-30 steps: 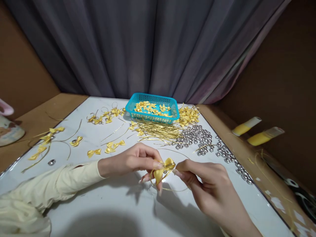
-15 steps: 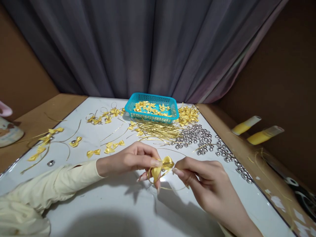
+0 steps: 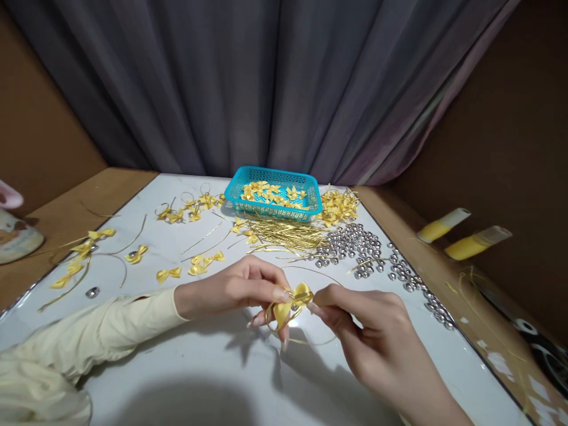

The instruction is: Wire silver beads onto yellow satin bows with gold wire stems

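Observation:
Between my hands, above the white tabletop (image 3: 213, 355), is a yellow satin ribbon bow (image 3: 283, 313) with a gold cord looped around it. My left hand (image 3: 248, 290) pinches the bow's left side between thumb and fingers. At the bow's right edge, the thumb and forefinger of my right hand (image 3: 368, 325) are pinched together on the gold cord (image 3: 326, 273), which arcs out in a wide loop behind and below. A small silvery piece shows at the bow's middle. My fingertips partly hide the cord.
A teal basket (image 3: 231, 198) holding yellow bows stands at the back. In front lie a bundle of gold cords (image 3: 288, 235) and many silver beads (image 3: 350, 242). More bows (image 3: 168, 274) are scattered on the left. Two yellow-filled tubes (image 3: 477, 244) are at right, a cup (image 3: 18, 239) far left.
Both hands stay nearly in place. My right fingertips have shifted slightly left at the bow's edge, and the cord loop sits a little differently.

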The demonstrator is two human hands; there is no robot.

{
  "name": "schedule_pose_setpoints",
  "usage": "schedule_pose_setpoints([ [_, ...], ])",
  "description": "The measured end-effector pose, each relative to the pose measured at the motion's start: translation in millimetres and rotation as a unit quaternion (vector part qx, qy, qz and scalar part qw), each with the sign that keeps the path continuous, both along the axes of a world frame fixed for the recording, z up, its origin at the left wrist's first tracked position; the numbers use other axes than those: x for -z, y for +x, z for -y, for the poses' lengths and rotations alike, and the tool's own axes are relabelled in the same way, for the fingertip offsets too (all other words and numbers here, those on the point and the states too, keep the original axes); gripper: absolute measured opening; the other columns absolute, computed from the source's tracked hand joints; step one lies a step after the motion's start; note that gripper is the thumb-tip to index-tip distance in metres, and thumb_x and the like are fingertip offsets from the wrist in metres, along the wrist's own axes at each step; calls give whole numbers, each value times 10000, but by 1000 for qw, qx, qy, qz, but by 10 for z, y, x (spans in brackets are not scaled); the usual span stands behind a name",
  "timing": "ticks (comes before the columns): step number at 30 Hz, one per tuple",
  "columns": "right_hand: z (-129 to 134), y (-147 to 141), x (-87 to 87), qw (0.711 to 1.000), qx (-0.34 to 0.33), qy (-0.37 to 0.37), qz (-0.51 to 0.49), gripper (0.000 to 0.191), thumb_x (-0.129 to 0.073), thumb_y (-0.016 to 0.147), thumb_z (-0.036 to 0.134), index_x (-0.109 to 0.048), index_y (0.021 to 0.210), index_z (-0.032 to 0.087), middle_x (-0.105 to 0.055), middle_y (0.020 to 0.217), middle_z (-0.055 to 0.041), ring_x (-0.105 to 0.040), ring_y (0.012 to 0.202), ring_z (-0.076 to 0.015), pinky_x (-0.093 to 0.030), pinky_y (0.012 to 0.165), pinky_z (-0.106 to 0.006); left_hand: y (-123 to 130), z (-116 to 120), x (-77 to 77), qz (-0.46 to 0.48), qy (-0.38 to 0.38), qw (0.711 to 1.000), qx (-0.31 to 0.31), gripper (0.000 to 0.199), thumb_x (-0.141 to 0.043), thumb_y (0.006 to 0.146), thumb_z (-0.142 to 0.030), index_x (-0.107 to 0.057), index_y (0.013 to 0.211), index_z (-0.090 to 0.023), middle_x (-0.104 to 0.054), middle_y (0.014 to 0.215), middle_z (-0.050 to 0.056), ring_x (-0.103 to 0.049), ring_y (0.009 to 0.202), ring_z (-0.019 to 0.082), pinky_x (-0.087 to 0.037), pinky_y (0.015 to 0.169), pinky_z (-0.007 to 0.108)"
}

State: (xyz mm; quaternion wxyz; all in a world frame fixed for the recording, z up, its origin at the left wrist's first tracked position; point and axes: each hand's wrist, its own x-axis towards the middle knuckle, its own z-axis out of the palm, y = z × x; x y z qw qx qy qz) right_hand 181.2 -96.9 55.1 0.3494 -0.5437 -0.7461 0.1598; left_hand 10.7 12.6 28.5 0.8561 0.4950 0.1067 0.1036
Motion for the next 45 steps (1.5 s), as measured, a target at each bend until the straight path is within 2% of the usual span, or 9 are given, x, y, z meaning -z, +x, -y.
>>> schedule_pose_setpoints([
  [5, 17, -3, -34, 999, -4, 26, 39, 261, -357, 763, 16, -486, 600, 175, -309, 489, 57, -279, 407, -76, -245, 407, -187, -10, 7, 9, 11, 28, 1000, -4, 159, -592, 810, -181, -610, 673, -100, -674, 591, 56, -490, 405, 75, -350, 394, 186],
  [23, -17, 34, -10, 999, -9, -47, -3, 263, -419, 821, 74, -556, 607, 143, -272, 494, 59, -221, 437, -73, -214, 421, -196, -4, 4, 84, 31, 1, 1000, 4, 146, -593, 824, -174, -610, 701, -97, -696, 625, 74, -510, 419, 79, -340, 402, 188],
  [35, -38, 26, -17, 998, -13, -51, -19, 272, -434, 817, 98, -470, 556, 165, -250, 484, 61, -201, 434, -77, -202, 409, -206, -9, 11, 83, 5, -2, 1000, 1, 159, -624, 797, -230, -611, 693, -110, -694, 599, 60, -475, 401, 81, -310, 399, 201],
  [45, -54, 28, -7, 999, -15, -49, -9, 261, -429, 804, 68, -483, 565, 157, -244, 483, 69, -201, 433, -70, -198, 416, -199, -18, -3, 106, 15, 3, 1000, 2, 173, -623, 809, -234, -617, 695, -104, -689, 596, 71, -476, 408, 78, -304, 397, 192],
])
